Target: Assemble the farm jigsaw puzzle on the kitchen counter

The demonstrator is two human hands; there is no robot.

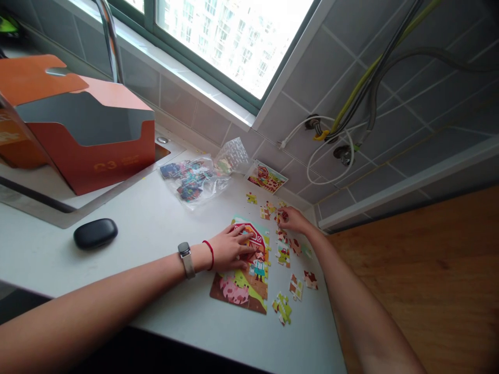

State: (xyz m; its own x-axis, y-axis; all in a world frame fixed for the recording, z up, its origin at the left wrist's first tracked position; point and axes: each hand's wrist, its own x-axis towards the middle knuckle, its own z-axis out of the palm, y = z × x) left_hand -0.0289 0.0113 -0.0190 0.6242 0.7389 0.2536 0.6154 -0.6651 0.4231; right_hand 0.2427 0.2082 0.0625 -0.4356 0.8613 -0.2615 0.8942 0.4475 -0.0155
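Under my left hand (233, 248) lies a partly joined jigsaw puzzle (237, 291) with a barn, a farmer and a pink pig; the fingers are spread flat on it. At the puzzle's upper right, my right hand (291, 218) pinches a puzzle piece (280, 216), which the fingertips partly cover. Loose pieces lie along the puzzle's right side, among them a green piece (282, 308), a brown and white piece (311, 279) and a yellow piece (251, 198). Against the tiled wall leans a small picture card (266, 177) with a similar farm scene.
Clear plastic bags (202, 179) with more colourful pieces lie behind the puzzle. A black oval case (95, 233) sits at the left. An open orange box (109, 150) stands over the sink edge (70, 215). Cables (351, 98) hang from the wall at the right.
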